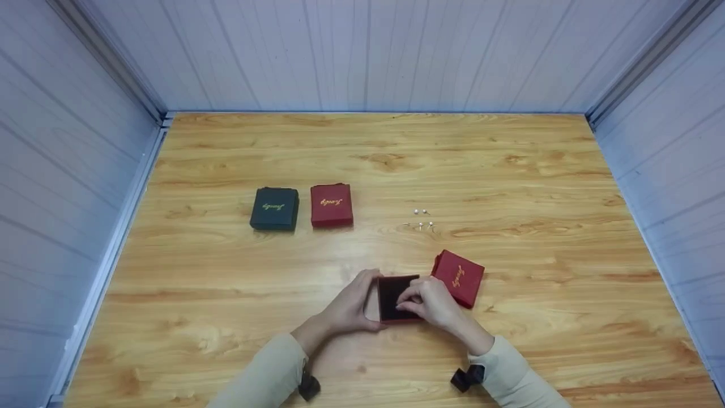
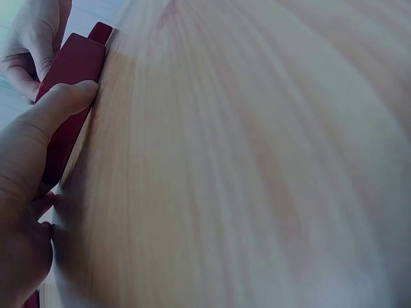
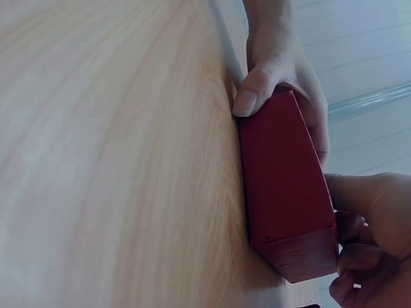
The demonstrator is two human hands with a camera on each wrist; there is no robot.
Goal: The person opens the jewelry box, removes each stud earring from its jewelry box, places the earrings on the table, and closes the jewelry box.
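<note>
My left hand (image 1: pixel 352 303) holds an uncovered small red box (image 1: pixel 401 322) from its left side. In the left wrist view the thumb (image 2: pixel 74 96) lies along the red side wall. Inside the box is a black lining (image 1: pixel 388 294). My right hand (image 1: pixel 433 300) is over the right part of the box, thumb and index finger bent together at the lining; I cannot tell whether something small is between them. A red lid-like piece with gold lettering (image 1: pixel 460 277) lies right beside the right hand. In the right wrist view the box's red wall (image 3: pixel 282 173) stands on the table.
Several small stud earrings with pale heads (image 1: pixel 420 225) lie beyond the box, in two loose rows. Farther left stand a closed dark green box (image 1: pixel 274 208) and a closed red box (image 1: pixel 332 205), both gold-lettered. Pale panel walls (image 1: pixel 362 56) border the wooden table (image 1: pixel 538 187).
</note>
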